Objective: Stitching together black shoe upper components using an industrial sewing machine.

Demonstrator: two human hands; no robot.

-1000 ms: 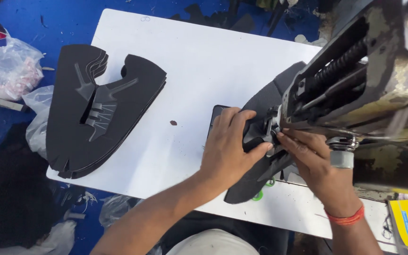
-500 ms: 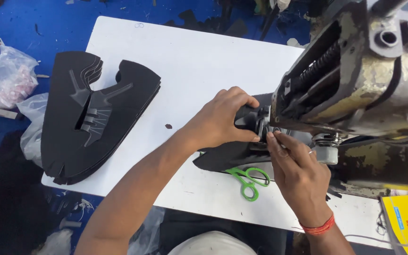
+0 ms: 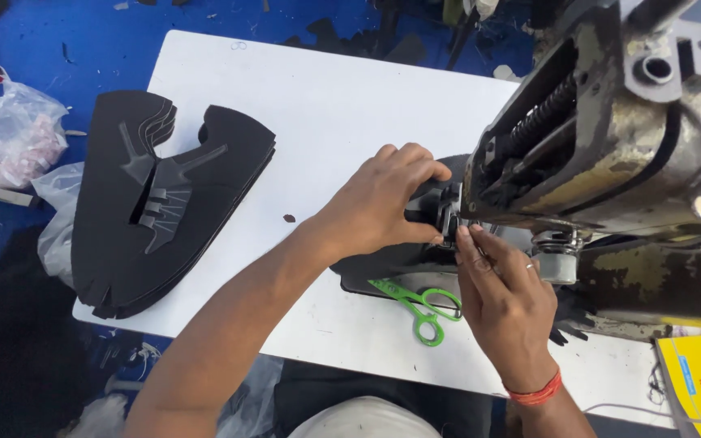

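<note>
Black shoe-upper piece [image 3: 383, 261] is lying under the sewing machine [image 3: 610, 162] head; your left hand [image 3: 379, 203] is pinching its folded edge while your right hand [image 3: 505, 300] is pressing fingertips beside the needle. Keep fingers clear; green scissors [image 3: 415, 302] are crowding the near side, open table [image 3: 342, 105] far-left.

The table [image 3: 326, 105] is white; the stack of cut shoe-upper pieces [image 3: 156, 203] is black with faint stitched lines; the scissors [image 3: 419, 304] are bright green; the sewing machine [image 3: 634, 138] is worn beige-grey; the wristband [image 3: 535, 395] is red; the floor [image 3: 83, 32] is blue
</note>
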